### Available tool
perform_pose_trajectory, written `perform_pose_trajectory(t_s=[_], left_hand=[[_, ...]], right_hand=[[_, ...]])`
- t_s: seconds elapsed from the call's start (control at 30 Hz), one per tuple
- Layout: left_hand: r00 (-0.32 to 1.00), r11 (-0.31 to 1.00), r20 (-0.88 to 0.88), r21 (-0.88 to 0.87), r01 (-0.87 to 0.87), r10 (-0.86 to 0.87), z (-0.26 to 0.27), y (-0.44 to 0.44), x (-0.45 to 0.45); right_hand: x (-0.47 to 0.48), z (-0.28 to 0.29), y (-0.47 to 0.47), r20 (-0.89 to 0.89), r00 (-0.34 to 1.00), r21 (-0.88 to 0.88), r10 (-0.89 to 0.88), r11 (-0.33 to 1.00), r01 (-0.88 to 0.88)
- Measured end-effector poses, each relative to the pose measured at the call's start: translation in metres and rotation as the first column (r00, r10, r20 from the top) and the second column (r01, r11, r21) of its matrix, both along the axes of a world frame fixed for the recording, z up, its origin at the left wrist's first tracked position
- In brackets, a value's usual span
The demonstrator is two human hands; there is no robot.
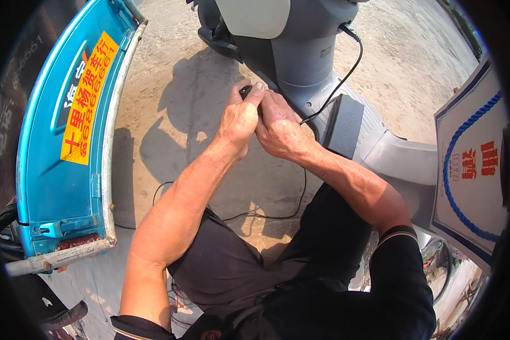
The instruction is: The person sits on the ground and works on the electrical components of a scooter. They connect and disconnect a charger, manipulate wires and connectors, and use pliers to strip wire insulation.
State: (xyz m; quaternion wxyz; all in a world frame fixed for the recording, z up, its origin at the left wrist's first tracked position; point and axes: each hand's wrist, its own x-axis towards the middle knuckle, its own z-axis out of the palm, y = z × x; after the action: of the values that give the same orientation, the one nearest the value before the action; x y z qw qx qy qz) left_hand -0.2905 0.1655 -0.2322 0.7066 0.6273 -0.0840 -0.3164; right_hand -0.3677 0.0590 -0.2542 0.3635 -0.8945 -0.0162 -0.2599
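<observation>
Together in front of my knees, my left hand (238,117) and my right hand (282,127) close around a small black object (245,91). One end of it shows between my left thumb and fingers; my hands cover most of the rest, so its kind is unclear. Right of my right hand, a dark rectangular box like a battery charger (345,127) stands on the ribbed footboard (365,112) of a grey electric scooter (304,61). A black cable (360,59) is plugged into the scooter's body and runs down behind the box.
At left stands a blue vehicle tailgate (80,187) with a metal rail (110,148) and a sticker bearing writing. A printed paper bag (467,170) with a blue rope handle is close on the right. A thin black cord (263,217) crosses the concrete ground (174,85) between my legs.
</observation>
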Motion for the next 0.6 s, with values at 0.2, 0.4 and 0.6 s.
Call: perform_pose_trajectory(t_s=[0.2, 0.4, 0.6], left_hand=[[0.976, 0.989, -0.219, -0.143, -0.031, -0.001, -0.007, 0.013, 0.024], [0.970, 0.977, -0.243, -0.205, -0.058, 0.006, -0.016, 0.018, 0.039], [0.950, 0.990, -0.310, -0.139, -0.014, -0.030, -0.014, 0.016, 0.038]], right_hand=[[-0.007, 0.006, 0.005, -0.057, 0.996, 0.104, 0.068, 0.993, -0.062], [-0.004, 0.019, -0.001, -0.103, 0.990, 0.260, 0.099, 0.963, -0.069], [-0.005, 0.026, -0.001, -0.152, 0.983, 0.431, 0.103, 0.902, -0.027]])
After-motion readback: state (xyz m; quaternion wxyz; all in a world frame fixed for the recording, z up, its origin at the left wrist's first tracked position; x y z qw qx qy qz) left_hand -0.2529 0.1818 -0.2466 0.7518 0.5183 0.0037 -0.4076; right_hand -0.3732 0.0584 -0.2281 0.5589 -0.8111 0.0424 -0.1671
